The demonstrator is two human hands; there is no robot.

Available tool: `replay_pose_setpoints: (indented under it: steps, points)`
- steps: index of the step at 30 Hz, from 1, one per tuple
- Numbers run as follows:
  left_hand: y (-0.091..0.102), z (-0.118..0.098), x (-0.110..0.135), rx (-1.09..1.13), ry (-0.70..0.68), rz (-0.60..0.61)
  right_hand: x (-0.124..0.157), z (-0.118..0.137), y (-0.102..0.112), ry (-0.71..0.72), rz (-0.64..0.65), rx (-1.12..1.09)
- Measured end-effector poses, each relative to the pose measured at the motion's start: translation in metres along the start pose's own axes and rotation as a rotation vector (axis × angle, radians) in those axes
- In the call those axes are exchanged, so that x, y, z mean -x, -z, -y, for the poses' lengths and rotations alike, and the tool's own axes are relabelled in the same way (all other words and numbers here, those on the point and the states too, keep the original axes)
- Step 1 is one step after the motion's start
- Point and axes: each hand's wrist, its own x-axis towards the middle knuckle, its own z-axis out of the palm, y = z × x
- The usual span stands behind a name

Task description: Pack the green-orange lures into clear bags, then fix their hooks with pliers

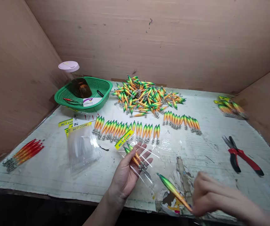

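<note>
My left hand (127, 172) holds a clear plastic bag (137, 152) with a yellow label; two green-and-orange fishing lures lie inside it. My right hand (210, 196), blurred by motion, grips one green-and-orange lure (172, 189) by its tail end, its green tip pointing up and left toward the bag. Beyond the hands a row of lures (125, 128) lies side by side on the table, with a shorter row (182, 121) to its right. A big loose heap of lures (144, 97) sits at the back.
A stack of empty labelled bags (82, 144) lies left of my left hand. Red lures (24, 153) lie at the far left, a green basket (85, 92) at the back left, red-handled pliers (241, 155) at the right, filled bags (230, 106) at the back right. Board walls enclose the table.
</note>
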Motion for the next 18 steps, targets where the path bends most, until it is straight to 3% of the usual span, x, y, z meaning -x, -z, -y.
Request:
replay_pose_setpoints:
  steps: [8,18]
  points:
    - [-0.001,0.007,0.007,-0.02,0.077,0.061,-0.055,0.029,-0.033,0.163,0.023,0.056]
    - [-0.002,0.006,0.013,-0.011,0.097,0.063,-0.06,0.039,-0.042,0.097,-0.168,0.031]
